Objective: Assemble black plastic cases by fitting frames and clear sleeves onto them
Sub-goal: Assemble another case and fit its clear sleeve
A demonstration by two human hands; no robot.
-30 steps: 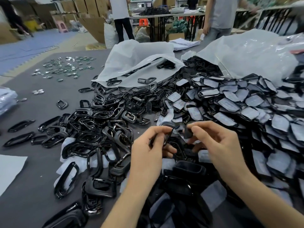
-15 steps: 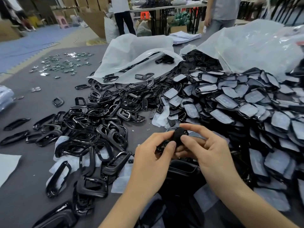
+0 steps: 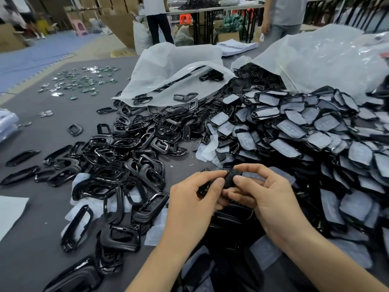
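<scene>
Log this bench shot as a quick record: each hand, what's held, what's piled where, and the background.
Left hand: pinches black part from its left
Right hand: pinches the same part from its right
Held part: small, black, mostly hidden by fingers
Left heap: loose black frames on grey table
Right heap: black cases in clear sleeves
Behind heaps: left white bag and right white bag, black parts at their mouths
Far left: scattered small shiny parts
Background: person in dark trousers and person in grey top, standing
</scene>
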